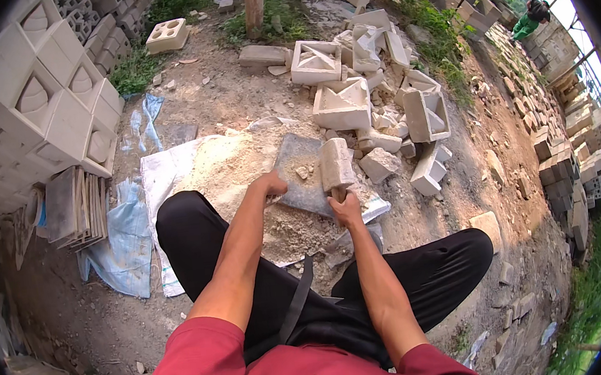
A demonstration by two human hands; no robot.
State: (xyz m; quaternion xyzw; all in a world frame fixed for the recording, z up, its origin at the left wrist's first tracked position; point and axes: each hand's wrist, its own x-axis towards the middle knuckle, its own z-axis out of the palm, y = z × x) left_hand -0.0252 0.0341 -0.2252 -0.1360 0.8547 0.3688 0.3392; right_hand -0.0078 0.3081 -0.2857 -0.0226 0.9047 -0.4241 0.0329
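In front of my crossed legs, a dusty grey slab [294, 153] lies on a heap of pale crumbled rubble [283, 234]. My left hand [270, 185] is closed at the slab's left edge; some of its fingers are hidden. Small pale broken pieces [304, 172] rest on the slab. Wrapped round a short handle, my right hand [347, 208] holds a mallet with a thick, dust-covered block head [336, 164]. The head lies over the slab's right side; whether it touches the slab I cannot tell. Beneath the heap spreads a white sheet [162, 173].
Broken cast blocks [342, 104] pile up beyond the mallet and to its right. Stacked moulded blocks [52, 88], leaning thin boards [82, 208] and blue plastic [130, 258] are at left. A wooden post [254, 7] stands ahead. Far right, a person in green [529, 21] is visible.
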